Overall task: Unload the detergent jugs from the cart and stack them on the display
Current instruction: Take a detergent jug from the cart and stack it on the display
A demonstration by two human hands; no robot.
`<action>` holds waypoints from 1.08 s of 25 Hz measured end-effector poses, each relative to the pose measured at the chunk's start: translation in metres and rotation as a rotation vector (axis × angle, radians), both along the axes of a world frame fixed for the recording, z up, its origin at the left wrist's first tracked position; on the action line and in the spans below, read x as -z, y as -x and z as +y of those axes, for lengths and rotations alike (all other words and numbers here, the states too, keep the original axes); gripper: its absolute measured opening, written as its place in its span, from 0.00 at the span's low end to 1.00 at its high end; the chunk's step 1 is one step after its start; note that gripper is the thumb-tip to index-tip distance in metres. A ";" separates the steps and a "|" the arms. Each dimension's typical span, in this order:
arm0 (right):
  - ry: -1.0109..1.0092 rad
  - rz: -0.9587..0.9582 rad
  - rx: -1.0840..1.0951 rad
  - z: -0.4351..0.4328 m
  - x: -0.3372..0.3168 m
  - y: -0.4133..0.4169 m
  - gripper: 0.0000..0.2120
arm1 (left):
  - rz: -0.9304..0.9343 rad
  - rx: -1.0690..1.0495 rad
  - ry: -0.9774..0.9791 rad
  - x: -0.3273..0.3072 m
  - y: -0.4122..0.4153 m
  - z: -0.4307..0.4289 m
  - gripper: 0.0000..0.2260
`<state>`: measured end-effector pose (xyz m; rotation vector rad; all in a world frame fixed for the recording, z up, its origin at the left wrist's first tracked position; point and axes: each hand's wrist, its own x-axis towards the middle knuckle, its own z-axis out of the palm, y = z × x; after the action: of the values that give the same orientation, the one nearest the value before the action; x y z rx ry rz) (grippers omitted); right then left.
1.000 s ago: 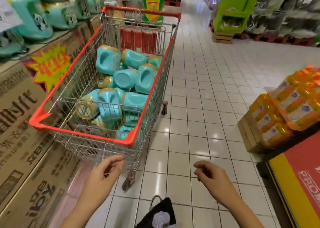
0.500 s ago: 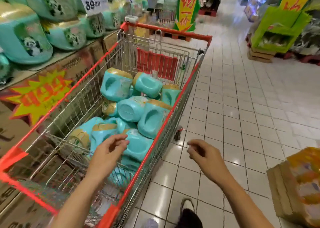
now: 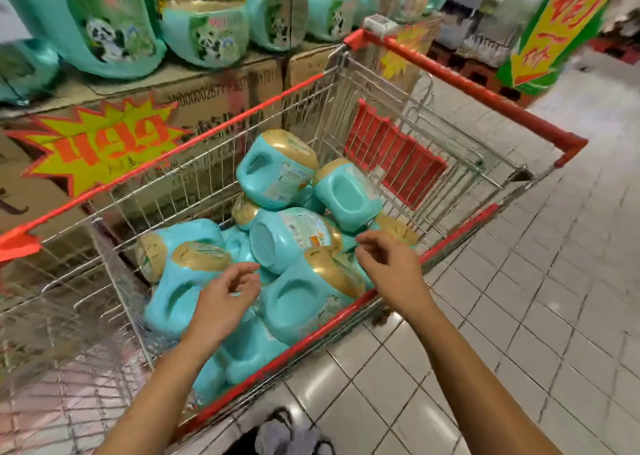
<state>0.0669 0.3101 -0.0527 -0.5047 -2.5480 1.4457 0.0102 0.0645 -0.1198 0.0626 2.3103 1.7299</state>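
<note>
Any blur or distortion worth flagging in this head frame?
Head view: motion blur smears the display jugs and the cart mesh at lower left; wide-angle bend bows the floor tiles; the cart jugs, left hand and right hand are fairly sharp; lighting is even.

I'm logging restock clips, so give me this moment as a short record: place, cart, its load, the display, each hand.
place: shop aisle with a tiled floor
cart: red-rimmed wire cart beside the display
cart jugs: teal with gold tops, piled on their sides
display jugs: teal, panda labels, on cardboard boxes
left hand: over the pile, fingers loosely curled, holds nothing
right hand: over the pile by the cart's rim, holds nothing
progress: no jug lifted
</note>
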 end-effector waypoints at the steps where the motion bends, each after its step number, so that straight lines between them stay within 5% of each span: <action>1: -0.019 -0.070 -0.035 0.008 0.006 0.013 0.09 | 0.009 0.025 0.036 0.004 0.004 0.006 0.14; 8: -0.418 -0.853 -0.667 0.054 0.025 0.088 0.44 | 0.029 0.325 0.265 0.038 0.025 0.039 0.21; 13: -0.268 -1.144 -0.783 0.045 0.052 0.099 0.52 | -0.021 0.233 0.158 0.054 0.029 0.052 0.15; 16: -0.149 -1.069 -0.746 0.051 0.052 0.103 0.45 | -0.101 0.142 0.135 0.056 0.033 0.053 0.14; 20: 0.256 -0.844 -0.516 0.058 0.050 0.104 0.34 | -0.138 -0.091 0.069 0.042 0.037 0.041 0.03; 27: 0.968 -0.181 -0.289 0.020 0.031 0.103 0.30 | -0.161 -0.412 -0.669 -0.026 0.049 0.049 0.12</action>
<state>-0.0360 0.3303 -0.0832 -0.3828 -1.9105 2.8286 -0.0390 0.1131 -0.0942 -0.4403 1.6163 2.5317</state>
